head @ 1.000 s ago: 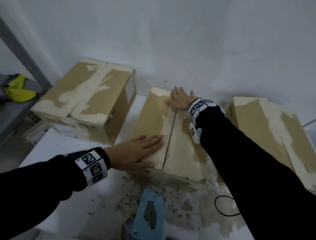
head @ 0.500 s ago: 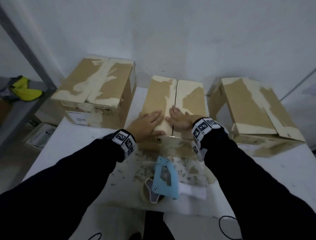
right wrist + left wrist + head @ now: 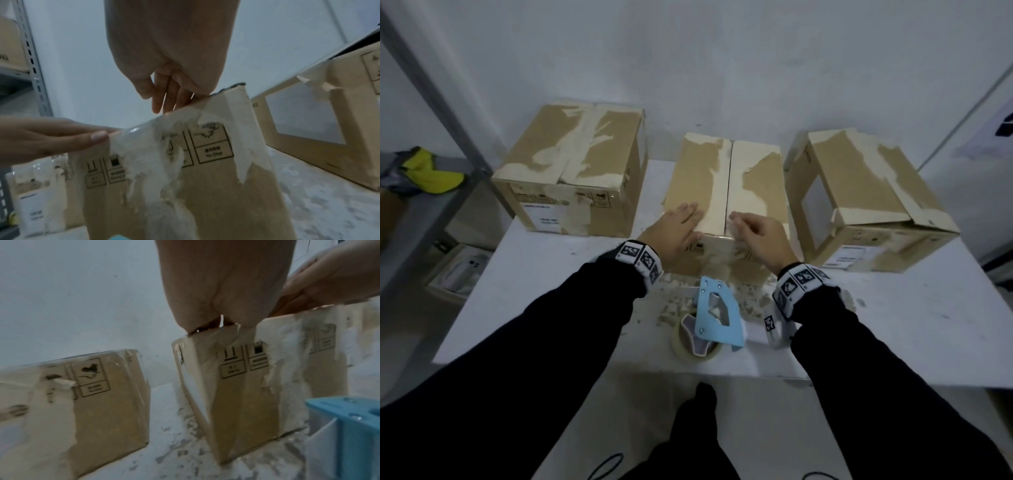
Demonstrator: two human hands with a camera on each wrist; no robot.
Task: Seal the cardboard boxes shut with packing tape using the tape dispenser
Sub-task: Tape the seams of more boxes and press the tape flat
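Three worn cardboard boxes stand on the white table. On the middle box both top flaps lie closed, and a dark seam runs between them. My left hand lies flat on the near end of the left flap, with its thumb at the front edge. My right hand hovers just above the near end of the right flap, its fingers relaxed and holding nothing. The blue tape dispenser with its roll lies on the table in front of the box, between my wrists; its corner shows in the left wrist view.
The left box sits at the table's far left. On the right box a top flap is raised, and a window is cut in its side. A grey shelf holding a yellow item stands at the left. Paper scraps litter the table.
Both hands have slid back along the middle box to its near edge. The right hand has lifted off the flap. The view has pulled back and now shows all three boxes.
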